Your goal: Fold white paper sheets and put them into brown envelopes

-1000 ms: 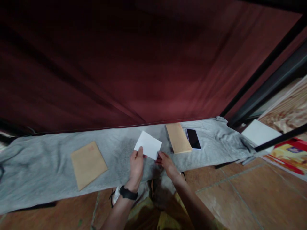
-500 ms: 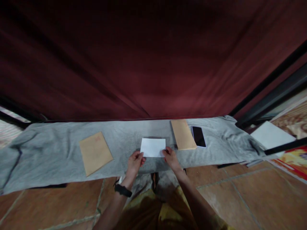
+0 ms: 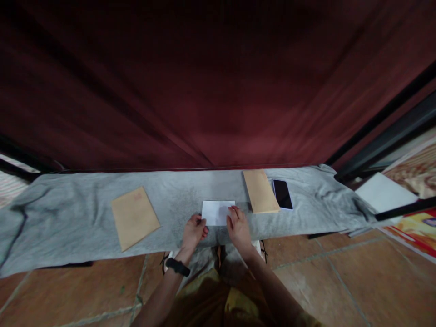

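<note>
A small white sheet of paper [image 3: 214,212] lies low over the grey cloth in front of me. My left hand [image 3: 195,232] pinches its lower left corner between thumb and fingers. Over the sheet's right end rests my right hand [image 3: 238,228], its fingers stretched forward and a little apart, touching the paper near its upper right corner. The hand covers part of that right edge. A dark band [image 3: 177,267] circles my left wrist.
Grey cloth [image 3: 180,190] covers the long surface. A brown envelope [image 3: 135,219] lies left; brown envelopes [image 3: 260,191], apparently stacked, lie right beside a phone [image 3: 282,194]. A dark red curtain [image 3: 218,91] hangs behind. A white board [image 3: 384,193] sits far right.
The paper has come slightly lower and nearer to me. My right hand has shifted from pinching its lower right corner to reaching over its right end. My left hand keeps its pinch.
</note>
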